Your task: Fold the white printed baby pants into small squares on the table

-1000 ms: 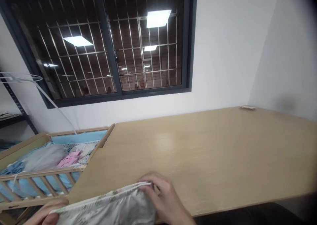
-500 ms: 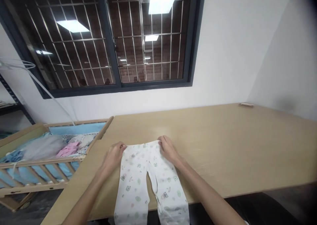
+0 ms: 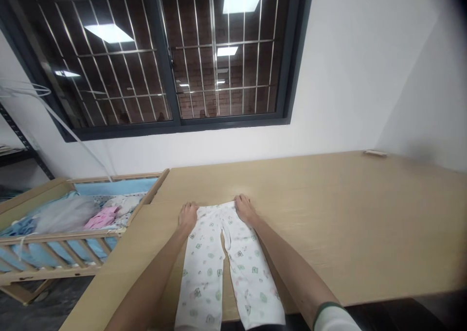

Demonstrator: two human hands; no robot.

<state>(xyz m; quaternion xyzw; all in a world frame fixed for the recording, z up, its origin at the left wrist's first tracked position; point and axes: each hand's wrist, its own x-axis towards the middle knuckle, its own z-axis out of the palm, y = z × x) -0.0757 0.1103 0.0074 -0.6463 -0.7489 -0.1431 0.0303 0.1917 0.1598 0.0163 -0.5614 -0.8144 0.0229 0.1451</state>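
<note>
Baby trousers (image 3: 204, 265), white with green leaf-like prints, lie flat at the near side of the bench (image 3: 321, 224), waistband toward its far side, legs toward its near edge. Your left hand (image 3: 188, 216) is curled closed on the waistband's left corner; your right hand (image 3: 245, 208) grips the right corner. You seem to be at the spreading-out step; the next move likely calls for a light, even pull outward and smoothing of the puckered inner leg. Your thumbs are hard to make out, and the hems run past the bench's near edge to the bottom of your view. In the wooden crib (image 3: 73, 236) left of the bench, you cannot clearly identify the pale sheer heap (image 3: 71, 214).
</note>
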